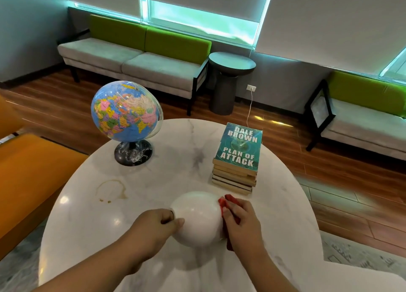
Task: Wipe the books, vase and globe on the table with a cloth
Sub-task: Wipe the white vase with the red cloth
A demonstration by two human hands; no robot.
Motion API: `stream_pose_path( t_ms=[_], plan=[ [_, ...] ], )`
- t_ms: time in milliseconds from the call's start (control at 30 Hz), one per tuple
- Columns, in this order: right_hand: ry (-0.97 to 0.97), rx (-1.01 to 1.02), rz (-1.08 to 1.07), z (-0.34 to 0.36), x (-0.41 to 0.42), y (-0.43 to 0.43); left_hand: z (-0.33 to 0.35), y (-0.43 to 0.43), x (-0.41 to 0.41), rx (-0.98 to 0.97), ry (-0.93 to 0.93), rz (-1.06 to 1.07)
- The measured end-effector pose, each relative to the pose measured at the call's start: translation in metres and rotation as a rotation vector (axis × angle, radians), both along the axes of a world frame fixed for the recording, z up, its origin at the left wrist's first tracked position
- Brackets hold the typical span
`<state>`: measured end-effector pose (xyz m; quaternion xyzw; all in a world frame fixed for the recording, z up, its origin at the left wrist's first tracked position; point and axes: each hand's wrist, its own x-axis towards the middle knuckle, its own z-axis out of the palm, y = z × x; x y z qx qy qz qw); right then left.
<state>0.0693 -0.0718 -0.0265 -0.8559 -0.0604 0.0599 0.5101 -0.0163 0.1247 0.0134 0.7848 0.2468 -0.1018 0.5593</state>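
Vase [197,219]: white, round, slightly blurred, on the bench [175,166] near the middle of its near edge. Can't tell if it's upright or tilted.
Left grip [158,221]: clamped on the vase's left side, fingers curled, thumb lying on its surface.
Right grip [239,221]: fingers bent over a red cloth [230,200], pressing it against the vase's right side. Cloth pokes out above and below the hand.
Globe [125,111]: on its black stand by the far-left edge, well apart from the vase.
Books [238,157]: one stack by the far-right edge, teal cover on top, near the cloth but not touching it.
Brown ring stain [124,194] on the bench between globe and vase.
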Motion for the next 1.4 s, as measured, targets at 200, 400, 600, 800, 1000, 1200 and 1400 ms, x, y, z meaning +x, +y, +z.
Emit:
stream_pose_path(
  t_ms=[200, 400, 600, 800, 1000, 1200, 1400],
  plan=[
    [-0.577, -0.295, 0.359, 0.011, -0.038, 0.023, -0.003, -0.007, -0.003, 0.160, -0.014, -0.042],
    [-0.228, -0.275, 0.164, 0.032, -0.001, 0.020, 0.006, -0.007, -0.002, 0.480, -0.083, -0.227],
    [-0.453, -0.496, 0.454, 0.053, -0.018, 0.032, 0.006, -0.009, -0.006, 0.670, -0.204, -0.345],
    [-0.144, -0.564, 0.426, 0.063, 0.010, 0.045, -0.005, -0.005, -0.009, 0.768, -0.344, -0.466],
    [0.408, -0.221, -0.026, 0.021, 0.031, -0.005, -0.024, 0.022, -0.014, 0.634, -0.231, -0.374],
    [0.293, -0.125, -0.209, -0.021, 0.003, -0.016, -0.035, 0.037, -0.018, 0.412, -0.085, -0.258],
    [-0.173, -0.188, 0.018, -0.029, -0.034, 0.004, -0.041, 0.038, -0.014, 0.332, 0.002, -0.183]
  ],
)
